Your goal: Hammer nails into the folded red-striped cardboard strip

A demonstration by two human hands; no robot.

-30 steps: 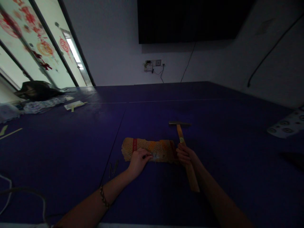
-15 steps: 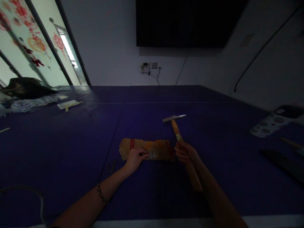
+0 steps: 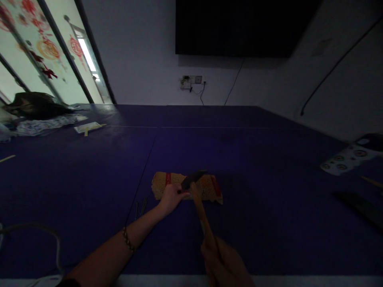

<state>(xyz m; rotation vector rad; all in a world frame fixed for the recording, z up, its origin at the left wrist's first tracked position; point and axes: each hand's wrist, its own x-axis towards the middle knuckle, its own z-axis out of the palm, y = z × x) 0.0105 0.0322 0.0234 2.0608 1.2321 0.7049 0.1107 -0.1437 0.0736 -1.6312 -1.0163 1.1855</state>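
Note:
A tan, speckled slab with ragged edges and red bands lies on the dark blue table. My left hand rests on its front edge, fingers pinched together; whatever is between them is too small and dark to make out. In my right hand, at the bottom of the view, is the wooden handle of a hammer. The hammer's dark head is over the slab, just beside my left fingertips. Several thin metal pieces that look like nails lie left of the slab, near my left forearm.
A grey cable curves at the lower left. On the right are a patterned object and a long dark object. A dark bag and a white item with yellow tape sit at the far left.
My right hand has come down and nearer to me, swinging the hammer's head leftward onto or just above the slab. My left hand keeps its place. The view has shifted slightly.

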